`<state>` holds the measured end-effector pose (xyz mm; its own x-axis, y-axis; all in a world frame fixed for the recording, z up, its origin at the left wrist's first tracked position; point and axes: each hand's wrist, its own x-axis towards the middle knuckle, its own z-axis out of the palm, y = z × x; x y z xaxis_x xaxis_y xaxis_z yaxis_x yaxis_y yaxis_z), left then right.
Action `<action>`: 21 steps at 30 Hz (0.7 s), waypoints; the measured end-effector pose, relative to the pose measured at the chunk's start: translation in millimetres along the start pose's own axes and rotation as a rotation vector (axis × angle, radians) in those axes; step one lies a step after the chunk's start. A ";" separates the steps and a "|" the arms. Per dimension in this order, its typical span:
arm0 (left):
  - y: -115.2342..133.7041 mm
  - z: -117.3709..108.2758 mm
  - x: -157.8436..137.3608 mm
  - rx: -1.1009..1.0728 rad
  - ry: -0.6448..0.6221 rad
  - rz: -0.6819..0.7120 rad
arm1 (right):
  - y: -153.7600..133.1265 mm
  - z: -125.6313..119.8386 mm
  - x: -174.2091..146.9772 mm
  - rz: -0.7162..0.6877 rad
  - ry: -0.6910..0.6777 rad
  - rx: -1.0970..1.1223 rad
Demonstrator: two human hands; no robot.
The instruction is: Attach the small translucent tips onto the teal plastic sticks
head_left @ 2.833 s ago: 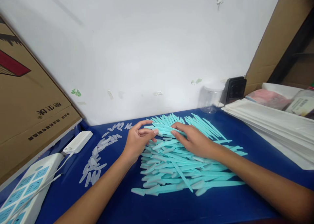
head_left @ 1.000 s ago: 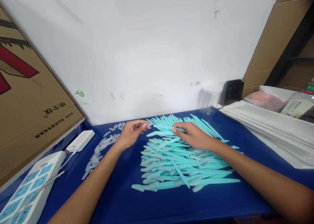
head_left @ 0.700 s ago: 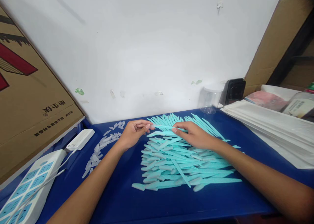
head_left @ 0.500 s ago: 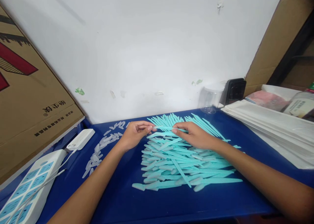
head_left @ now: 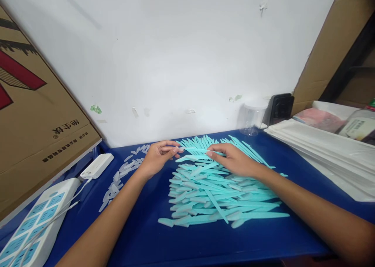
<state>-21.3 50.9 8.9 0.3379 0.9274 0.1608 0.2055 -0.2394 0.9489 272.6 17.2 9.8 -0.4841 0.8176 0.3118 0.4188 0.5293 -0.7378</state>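
Over the table [head_left: 140, 235], near the pile [head_left: 202, 199], the right hand [head_left: 233, 158] pinches a teal stick [head_left: 197, 150]; the left hand [head_left: 158, 157] curls at its tip, gripping or not I can't tell from here.

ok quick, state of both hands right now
Left hand: curled at one end of a turquoise stick; grip can't be told.
Right hand: closed, holding that stick.

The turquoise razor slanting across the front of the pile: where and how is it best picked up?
I'd pinch the turquoise razor by its tapered near end, from above on the near side: it appears to lie atop the pile, with that slim end pointing nearward and seemingly uncovered.
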 end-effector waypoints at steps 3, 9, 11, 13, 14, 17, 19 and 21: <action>-1.4 -1.2 0.3 -0.002 0.010 -0.003 | -1.6 -0.4 -0.1 0.007 0.005 0.003; 1.5 2.2 -1.5 0.001 -0.004 -0.018 | 1.2 0.6 -1.3 -0.009 -0.013 0.015; 3.3 3.4 -2.3 0.014 -0.006 -0.016 | 2.3 1.2 -1.5 -0.015 -0.026 0.024; 4.5 4.1 -2.6 0.023 -0.008 -0.013 | 2.6 1.6 -1.6 -0.013 -0.027 0.032; 4.8 4.2 -2.7 0.025 -0.011 -0.013 | 2.4 1.6 -1.6 -0.009 -0.024 0.034; 5.2 4.1 -2.5 0.024 -0.022 -0.013 | 1.3 0.6 -1.5 0.002 -0.010 0.036; 5.4 4.1 -2.6 0.022 -0.032 -0.009 | 0.5 -0.4 -1.2 0.004 -0.007 0.038; 5.8 4.4 -3.0 0.019 -0.036 -0.003 | -0.1 -1.0 -1.1 0.003 -0.014 0.040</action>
<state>-17.1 45.5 12.7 0.3702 0.9171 0.1479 0.2241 -0.2427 0.9439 273.8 16.5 10.1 -0.4935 0.8156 0.3019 0.3889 0.5175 -0.7622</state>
